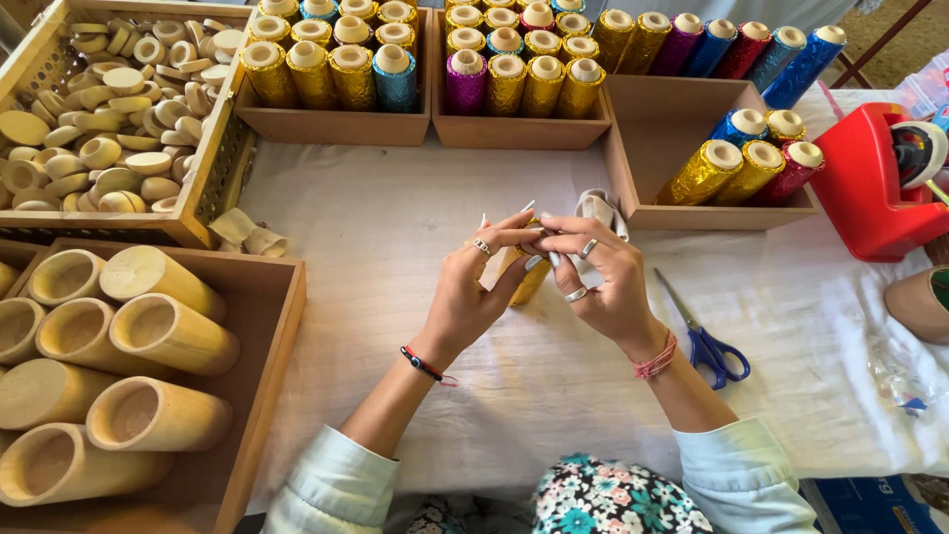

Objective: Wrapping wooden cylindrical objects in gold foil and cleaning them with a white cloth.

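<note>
Both hands, left hand [473, 287] and right hand [601, 282], are grasping a gold-foil tube [527, 280] over the middle of the counter [395, 237]. Its long axis is tilting downward between the fingers, both hands equally near.

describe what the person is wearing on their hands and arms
The left hand has a ring on one finger and a red and black cord bracelet at the wrist. The right hand has silver rings and a pink thread bracelet. Both hands have long pale nails. Light blue sleeves are pushed up both arms.
</note>
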